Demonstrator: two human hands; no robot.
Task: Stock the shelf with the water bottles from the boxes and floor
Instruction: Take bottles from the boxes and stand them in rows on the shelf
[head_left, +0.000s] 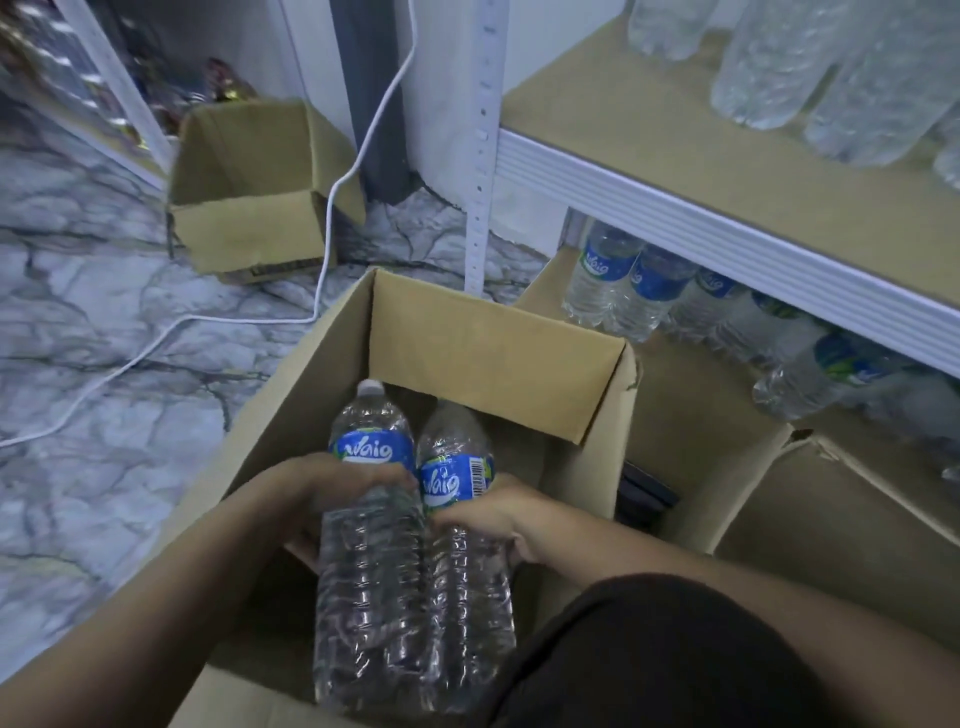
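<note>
Two clear water bottles with blue labels stand side by side over an open cardboard box (488, 338). My left hand (332, 488) grips the left bottle (371, 561) around its middle, just under the label. My right hand (493, 512) grips the right bottle (462, 587) from the right side. The left bottle's white cap is visible; the right bottle's top is blurred. The shelf (727, 228) stands to the right, with several bottles (831, 78) on its upper board and several more bottles (634, 291) lined up on the level below.
A second open cardboard box (249, 234) sits on the marble floor at the back left. A white cable (332, 208) runs across the floor past it. Another carton (841, 519) lies to the right under the shelf. The shelf's white upright post (480, 156) stands behind the box.
</note>
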